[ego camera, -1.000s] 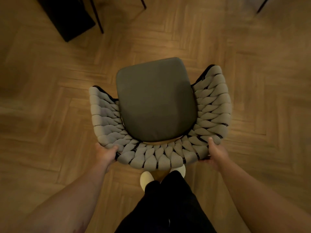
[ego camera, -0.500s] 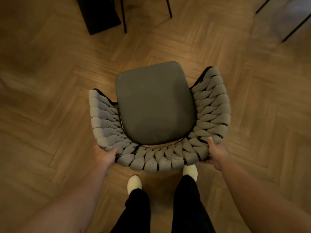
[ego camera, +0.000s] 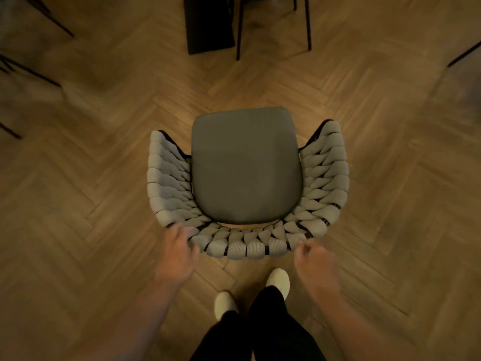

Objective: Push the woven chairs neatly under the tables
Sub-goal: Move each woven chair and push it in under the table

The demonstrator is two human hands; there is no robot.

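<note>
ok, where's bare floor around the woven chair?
Bare floor lies between the woven chair and the dark table base, and on either side. Crowded behind the backrest: left hand, right hand, feet; thin black legs far left.

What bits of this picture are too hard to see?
Head view:
- Left hand and right hand: motion-blurred, so contact with the woven chair is unclear.
- Chair's legs: hidden under its seat.
- Dark furniture: cut off by the top edge.
</note>
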